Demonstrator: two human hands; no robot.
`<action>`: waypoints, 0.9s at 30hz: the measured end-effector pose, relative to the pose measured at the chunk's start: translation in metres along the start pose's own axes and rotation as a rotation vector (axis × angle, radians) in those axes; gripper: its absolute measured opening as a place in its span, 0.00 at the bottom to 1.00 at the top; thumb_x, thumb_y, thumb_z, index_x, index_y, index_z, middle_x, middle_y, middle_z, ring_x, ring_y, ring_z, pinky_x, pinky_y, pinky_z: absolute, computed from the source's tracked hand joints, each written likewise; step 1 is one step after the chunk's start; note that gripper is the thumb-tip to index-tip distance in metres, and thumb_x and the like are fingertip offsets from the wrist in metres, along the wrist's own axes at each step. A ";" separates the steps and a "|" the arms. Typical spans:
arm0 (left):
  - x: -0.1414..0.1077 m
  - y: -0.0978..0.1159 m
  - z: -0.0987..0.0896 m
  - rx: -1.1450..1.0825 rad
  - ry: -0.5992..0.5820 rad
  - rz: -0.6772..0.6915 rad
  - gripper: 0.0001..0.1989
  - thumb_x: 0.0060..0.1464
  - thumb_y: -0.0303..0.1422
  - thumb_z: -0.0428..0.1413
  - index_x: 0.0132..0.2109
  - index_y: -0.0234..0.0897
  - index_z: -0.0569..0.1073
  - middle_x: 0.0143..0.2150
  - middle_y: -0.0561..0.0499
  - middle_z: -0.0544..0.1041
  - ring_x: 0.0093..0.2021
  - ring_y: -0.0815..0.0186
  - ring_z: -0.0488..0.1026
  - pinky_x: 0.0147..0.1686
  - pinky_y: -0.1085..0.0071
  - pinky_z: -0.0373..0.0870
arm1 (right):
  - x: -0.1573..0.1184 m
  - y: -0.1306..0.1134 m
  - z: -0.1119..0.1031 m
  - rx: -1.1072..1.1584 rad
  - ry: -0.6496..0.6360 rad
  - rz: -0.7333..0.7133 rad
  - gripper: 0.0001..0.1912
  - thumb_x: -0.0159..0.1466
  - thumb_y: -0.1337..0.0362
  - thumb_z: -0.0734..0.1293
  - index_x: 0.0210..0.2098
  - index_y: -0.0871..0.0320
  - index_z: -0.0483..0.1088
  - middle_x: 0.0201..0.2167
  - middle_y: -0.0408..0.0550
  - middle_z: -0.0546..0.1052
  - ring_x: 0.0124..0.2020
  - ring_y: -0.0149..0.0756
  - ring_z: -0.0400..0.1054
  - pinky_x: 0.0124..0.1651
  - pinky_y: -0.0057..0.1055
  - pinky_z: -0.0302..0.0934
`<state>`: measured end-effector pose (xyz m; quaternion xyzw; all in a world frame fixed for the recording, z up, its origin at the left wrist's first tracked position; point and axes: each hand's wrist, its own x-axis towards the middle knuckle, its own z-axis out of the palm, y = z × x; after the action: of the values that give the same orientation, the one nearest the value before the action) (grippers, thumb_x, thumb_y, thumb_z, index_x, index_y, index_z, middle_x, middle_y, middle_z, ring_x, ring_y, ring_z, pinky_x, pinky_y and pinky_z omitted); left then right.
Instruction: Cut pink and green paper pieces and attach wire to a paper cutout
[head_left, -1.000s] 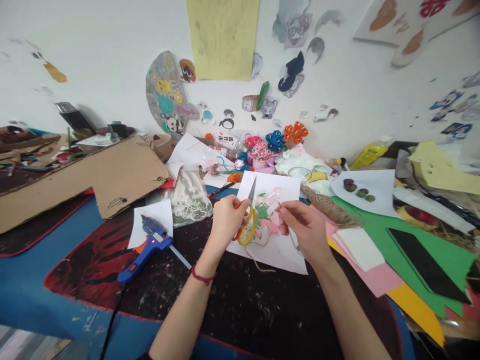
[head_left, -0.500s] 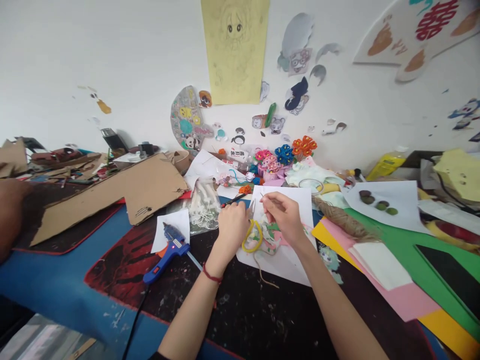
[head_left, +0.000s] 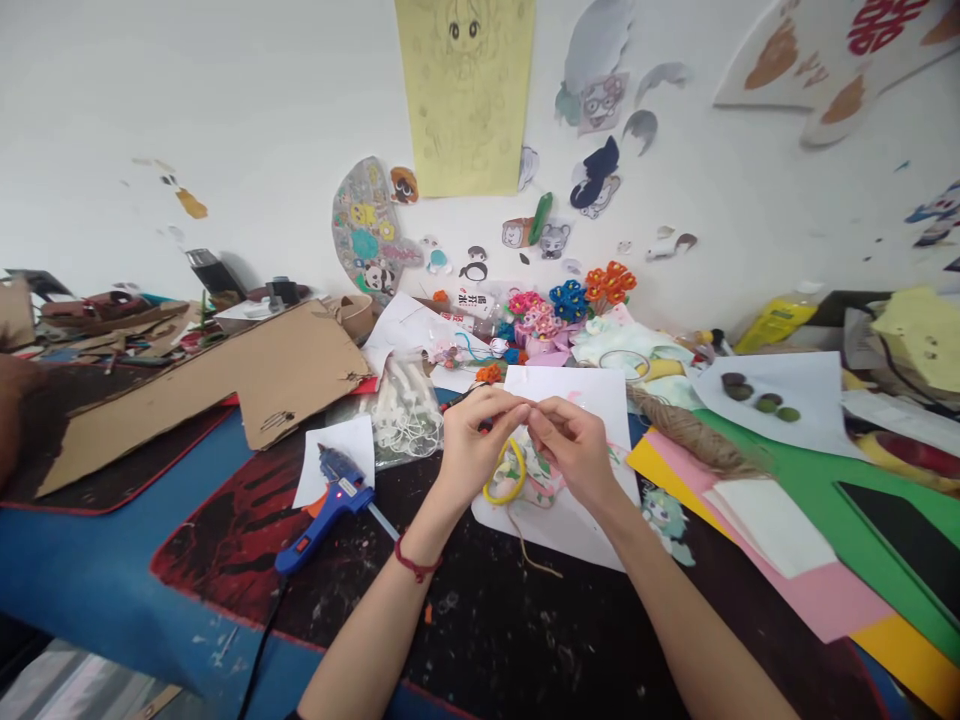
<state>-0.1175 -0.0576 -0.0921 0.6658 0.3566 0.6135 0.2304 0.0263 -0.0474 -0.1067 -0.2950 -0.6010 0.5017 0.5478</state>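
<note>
My left hand [head_left: 474,445] and my right hand [head_left: 574,445] meet fingertip to fingertip above a white sheet of paper [head_left: 592,535]. Both hands are closed in a pinch, and whatever lies between the fingertips is hidden or too small to name. Just below them shows a yellow loop [head_left: 517,487]; whether it hangs from my left hand or rests on the paper I cannot tell. Behind it lies a pink, green and white patterned piece [head_left: 541,480], partly covered by my hands. A thin strand of twine [head_left: 536,563] trails from there onto the black mat.
A blue glue gun [head_left: 322,525] rests on paper to the left, its cord running toward me. Beyond it are cut cardboard [head_left: 300,365] and a bag of white cords [head_left: 409,420]. At right lie a twine bundle [head_left: 697,435], coloured sheets [head_left: 817,590] and a phone [head_left: 907,540].
My hands, apart before, have come together at the fingertips. A thin thing that showed in my right fingers and a shiny blade-like piece beside my left hand are now hidden. The view has shifted slightly.
</note>
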 end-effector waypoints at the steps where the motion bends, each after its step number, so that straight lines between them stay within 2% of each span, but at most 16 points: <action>1: -0.001 0.001 0.000 0.007 0.010 0.012 0.06 0.57 0.33 0.58 0.36 0.36 0.80 0.34 0.48 0.78 0.35 0.68 0.73 0.37 0.71 0.69 | -0.001 -0.001 0.001 0.009 -0.004 -0.001 0.12 0.63 0.56 0.68 0.30 0.58 0.70 0.17 0.37 0.64 0.15 0.21 0.52 0.17 0.23 0.44; 9: -0.009 0.008 0.000 0.004 0.032 0.024 0.04 0.56 0.31 0.60 0.35 0.36 0.80 0.29 0.50 0.77 0.30 0.70 0.70 0.32 0.72 0.66 | -0.010 -0.003 -0.002 0.066 -0.068 -0.011 0.10 0.64 0.59 0.67 0.31 0.58 0.71 0.17 0.37 0.63 0.17 0.22 0.53 0.18 0.23 0.45; 13: -0.009 0.007 0.000 -0.138 -0.015 0.004 0.04 0.54 0.30 0.61 0.38 0.39 0.81 0.33 0.50 0.77 0.35 0.69 0.72 0.35 0.71 0.68 | -0.013 -0.003 -0.003 0.125 -0.067 0.011 0.09 0.64 0.59 0.67 0.32 0.58 0.71 0.17 0.37 0.64 0.15 0.22 0.52 0.16 0.22 0.44; 17: -0.009 0.006 0.002 -0.257 -0.018 -0.019 0.04 0.53 0.28 0.62 0.37 0.39 0.81 0.34 0.49 0.76 0.37 0.69 0.71 0.38 0.71 0.68 | -0.015 -0.006 -0.002 0.147 -0.072 0.016 0.08 0.64 0.60 0.67 0.32 0.57 0.71 0.17 0.37 0.66 0.13 0.20 0.52 0.13 0.21 0.43; 23: -0.013 0.006 0.007 -0.512 -0.058 -0.152 0.01 0.53 0.29 0.62 0.35 0.38 0.79 0.33 0.51 0.73 0.36 0.70 0.69 0.38 0.71 0.67 | -0.017 -0.008 -0.001 0.176 -0.177 0.029 0.10 0.67 0.60 0.64 0.31 0.57 0.69 0.17 0.37 0.69 0.11 0.19 0.53 0.13 0.19 0.44; 27: -0.014 0.007 0.007 -0.457 -0.021 -0.121 0.01 0.53 0.29 0.62 0.34 0.37 0.78 0.33 0.51 0.73 0.37 0.70 0.69 0.39 0.71 0.66 | -0.017 -0.007 -0.001 0.176 -0.216 0.065 0.11 0.67 0.58 0.63 0.32 0.57 0.68 0.17 0.37 0.69 0.10 0.19 0.54 0.12 0.18 0.45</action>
<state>-0.1094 -0.0717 -0.0965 0.5802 0.2455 0.6565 0.4149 0.0326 -0.0652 -0.1063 -0.2095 -0.6001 0.5989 0.4872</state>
